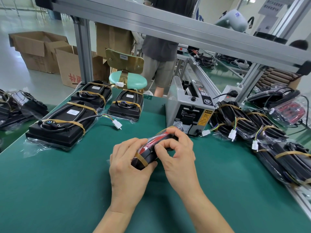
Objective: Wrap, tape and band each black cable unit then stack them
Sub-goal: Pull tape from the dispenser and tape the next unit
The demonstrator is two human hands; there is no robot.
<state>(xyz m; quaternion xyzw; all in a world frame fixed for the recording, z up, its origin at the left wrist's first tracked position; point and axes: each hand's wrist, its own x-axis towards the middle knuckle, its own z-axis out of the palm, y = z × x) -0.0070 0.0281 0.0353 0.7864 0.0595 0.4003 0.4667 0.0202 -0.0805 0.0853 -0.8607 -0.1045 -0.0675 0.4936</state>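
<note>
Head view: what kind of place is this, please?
Most likely a factory packing or assembly line. Banded black units in plastic wrap lie in groups on a green bench mat, a grey tape dispenser machine stands on it, and an aluminium frame and open cardboard boxes surround the station.

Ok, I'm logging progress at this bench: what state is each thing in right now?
Unit in hand: wrapped in film, one rubber band on, held off the mat.
Left hand: grips the unit's near end.
Right hand: pinches the unit's edge.
Finished units: banded, lying flat on the left.
Pile on the right: banded, leaning together.
Tape dispenser: standing, no tape visible at its slot.
</note>
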